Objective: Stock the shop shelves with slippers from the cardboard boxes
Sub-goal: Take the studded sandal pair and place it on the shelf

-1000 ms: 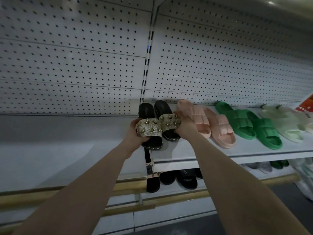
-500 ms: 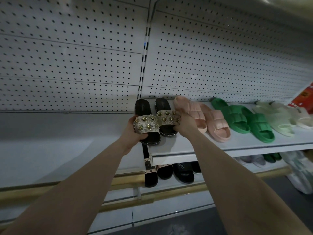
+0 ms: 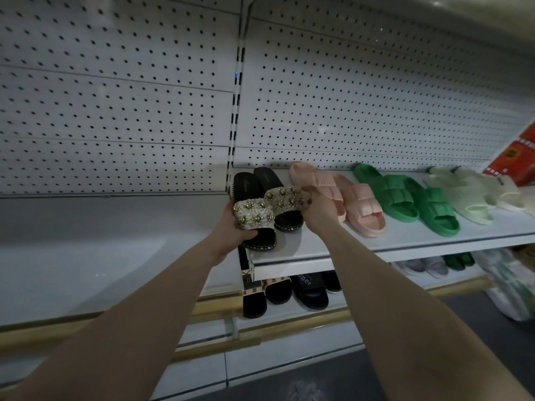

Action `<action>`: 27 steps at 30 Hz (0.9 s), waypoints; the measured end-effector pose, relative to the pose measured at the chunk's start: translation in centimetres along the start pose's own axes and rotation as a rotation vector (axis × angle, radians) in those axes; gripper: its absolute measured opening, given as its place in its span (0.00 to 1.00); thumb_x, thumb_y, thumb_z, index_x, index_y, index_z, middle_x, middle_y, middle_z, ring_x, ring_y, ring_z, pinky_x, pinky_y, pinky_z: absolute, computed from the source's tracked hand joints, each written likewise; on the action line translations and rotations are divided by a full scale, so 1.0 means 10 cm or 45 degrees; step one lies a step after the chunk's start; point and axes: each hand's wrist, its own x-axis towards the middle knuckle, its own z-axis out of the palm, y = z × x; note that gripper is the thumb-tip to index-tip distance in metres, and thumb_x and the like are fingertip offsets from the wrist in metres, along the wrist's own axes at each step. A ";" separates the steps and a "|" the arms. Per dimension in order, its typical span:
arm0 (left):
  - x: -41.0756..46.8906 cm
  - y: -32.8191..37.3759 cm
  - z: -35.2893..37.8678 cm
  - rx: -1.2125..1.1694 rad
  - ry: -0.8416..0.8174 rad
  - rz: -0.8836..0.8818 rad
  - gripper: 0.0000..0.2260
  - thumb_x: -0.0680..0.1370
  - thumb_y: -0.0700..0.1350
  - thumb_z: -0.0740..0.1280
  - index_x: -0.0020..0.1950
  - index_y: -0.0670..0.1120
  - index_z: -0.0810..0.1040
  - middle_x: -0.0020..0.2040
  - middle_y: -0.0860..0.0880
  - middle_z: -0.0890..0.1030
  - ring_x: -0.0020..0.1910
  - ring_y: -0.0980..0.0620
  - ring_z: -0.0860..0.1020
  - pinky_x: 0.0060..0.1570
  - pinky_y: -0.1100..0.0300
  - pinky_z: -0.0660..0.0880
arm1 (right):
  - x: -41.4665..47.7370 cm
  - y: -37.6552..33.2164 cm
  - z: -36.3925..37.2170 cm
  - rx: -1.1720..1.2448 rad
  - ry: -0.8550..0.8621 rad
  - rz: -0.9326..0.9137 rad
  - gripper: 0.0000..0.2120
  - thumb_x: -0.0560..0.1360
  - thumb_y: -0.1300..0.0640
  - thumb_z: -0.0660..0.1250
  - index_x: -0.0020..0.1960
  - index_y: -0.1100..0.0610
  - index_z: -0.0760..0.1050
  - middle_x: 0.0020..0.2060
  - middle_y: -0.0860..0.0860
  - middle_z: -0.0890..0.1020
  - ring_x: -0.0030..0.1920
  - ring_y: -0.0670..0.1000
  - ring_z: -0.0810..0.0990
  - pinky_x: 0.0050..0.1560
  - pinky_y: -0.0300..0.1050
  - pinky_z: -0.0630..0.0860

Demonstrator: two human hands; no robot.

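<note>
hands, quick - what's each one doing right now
Left hand: closed on the left beaded black slipper.
Right hand: closed on the right beaded black slipper.

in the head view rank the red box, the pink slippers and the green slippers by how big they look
1. Pink slippers and green slippers: alike, so no ranking.
2. Red box: smallest, though the frame edge cuts it.

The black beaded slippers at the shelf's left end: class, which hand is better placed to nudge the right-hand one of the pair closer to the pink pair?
Right. The right hand already grips that slipper's beaded strap, next to the pink pair. The left hand holds the other slipper.
</note>
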 end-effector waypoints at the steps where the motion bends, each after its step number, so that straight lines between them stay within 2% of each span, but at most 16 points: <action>1: 0.01 0.01 -0.01 0.017 -0.009 0.007 0.41 0.70 0.26 0.69 0.76 0.49 0.54 0.63 0.47 0.75 0.63 0.47 0.75 0.62 0.50 0.74 | 0.01 0.02 0.00 0.023 0.017 -0.010 0.22 0.81 0.62 0.58 0.74 0.51 0.68 0.68 0.54 0.74 0.67 0.55 0.73 0.56 0.34 0.67; 4: 0.00 0.08 -0.02 0.110 -0.014 0.047 0.40 0.69 0.25 0.69 0.74 0.50 0.58 0.60 0.48 0.77 0.59 0.49 0.77 0.56 0.54 0.77 | -0.11 -0.07 -0.10 -0.005 0.090 0.019 0.24 0.80 0.65 0.59 0.75 0.55 0.66 0.69 0.55 0.73 0.68 0.56 0.72 0.63 0.42 0.68; 7: -0.02 0.18 -0.05 0.213 -0.013 0.072 0.38 0.69 0.25 0.68 0.73 0.53 0.60 0.57 0.51 0.76 0.55 0.51 0.78 0.41 0.66 0.78 | -0.15 -0.11 -0.15 -0.066 0.170 0.064 0.24 0.79 0.64 0.62 0.73 0.54 0.66 0.62 0.57 0.79 0.60 0.58 0.79 0.55 0.47 0.76; 8: -0.03 0.21 -0.06 0.261 0.000 0.090 0.38 0.70 0.29 0.69 0.73 0.54 0.60 0.60 0.50 0.74 0.55 0.53 0.76 0.41 0.68 0.77 | -0.18 -0.12 -0.16 -0.038 0.192 0.078 0.24 0.78 0.65 0.63 0.72 0.52 0.67 0.60 0.57 0.80 0.57 0.59 0.80 0.52 0.48 0.78; 11: -0.03 0.31 -0.07 0.441 0.060 0.122 0.38 0.73 0.41 0.71 0.79 0.52 0.56 0.73 0.46 0.64 0.67 0.48 0.70 0.57 0.60 0.71 | -0.32 -0.14 -0.22 0.073 0.259 0.075 0.23 0.77 0.64 0.61 0.69 0.49 0.70 0.58 0.55 0.81 0.55 0.60 0.79 0.50 0.50 0.78; 13: -0.05 0.41 -0.02 0.565 0.069 0.209 0.34 0.75 0.45 0.70 0.78 0.50 0.59 0.74 0.46 0.64 0.69 0.48 0.68 0.60 0.58 0.69 | -0.42 -0.12 -0.27 0.062 0.281 0.089 0.23 0.77 0.64 0.61 0.70 0.50 0.71 0.60 0.54 0.80 0.55 0.57 0.79 0.49 0.46 0.75; 15: -0.07 0.53 0.08 0.699 0.076 0.295 0.31 0.73 0.48 0.68 0.76 0.52 0.64 0.73 0.48 0.67 0.68 0.48 0.70 0.64 0.55 0.69 | -0.52 -0.12 -0.31 0.076 0.300 0.123 0.24 0.77 0.67 0.62 0.70 0.51 0.71 0.63 0.53 0.78 0.52 0.52 0.77 0.47 0.42 0.72; 17: -0.10 0.63 0.22 0.817 0.074 0.409 0.26 0.74 0.45 0.68 0.73 0.53 0.69 0.71 0.50 0.71 0.65 0.50 0.72 0.61 0.59 0.69 | -0.62 -0.08 -0.34 0.125 0.331 0.135 0.25 0.76 0.68 0.63 0.69 0.48 0.71 0.66 0.51 0.76 0.56 0.53 0.77 0.52 0.47 0.77; 19: -0.12 0.68 0.38 0.902 0.056 0.537 0.21 0.76 0.42 0.67 0.69 0.50 0.74 0.67 0.52 0.76 0.64 0.52 0.74 0.58 0.63 0.66 | -0.77 -0.02 -0.39 0.147 0.346 0.156 0.26 0.76 0.66 0.64 0.70 0.46 0.69 0.64 0.50 0.77 0.57 0.53 0.77 0.55 0.49 0.77; 22: -0.16 0.73 0.68 0.923 0.043 0.685 0.16 0.76 0.41 0.67 0.63 0.51 0.78 0.62 0.51 0.79 0.60 0.52 0.77 0.55 0.64 0.68 | -1.00 0.15 -0.52 0.104 0.356 0.213 0.25 0.77 0.65 0.63 0.72 0.49 0.69 0.55 0.52 0.79 0.53 0.54 0.78 0.47 0.43 0.71; 24: -0.14 0.73 0.91 0.905 0.007 0.705 0.13 0.77 0.43 0.67 0.61 0.53 0.79 0.57 0.53 0.80 0.53 0.53 0.78 0.49 0.63 0.71 | -1.15 0.30 -0.62 0.085 0.390 0.264 0.25 0.77 0.64 0.62 0.71 0.47 0.70 0.57 0.51 0.79 0.52 0.55 0.79 0.45 0.42 0.70; 26: -0.11 0.72 1.19 0.846 -0.100 0.701 0.11 0.78 0.43 0.66 0.60 0.52 0.79 0.52 0.55 0.80 0.46 0.57 0.77 0.43 0.69 0.71 | -1.27 0.50 -0.70 0.096 0.412 0.319 0.24 0.76 0.64 0.62 0.69 0.46 0.70 0.62 0.51 0.78 0.54 0.55 0.80 0.45 0.44 0.72; 27: -0.10 0.70 1.34 0.795 -0.169 0.706 0.11 0.78 0.41 0.66 0.60 0.50 0.79 0.53 0.55 0.80 0.47 0.59 0.78 0.43 0.72 0.71 | -1.33 0.60 -0.75 0.093 0.410 0.339 0.24 0.76 0.64 0.62 0.69 0.46 0.70 0.63 0.51 0.78 0.55 0.55 0.79 0.47 0.46 0.75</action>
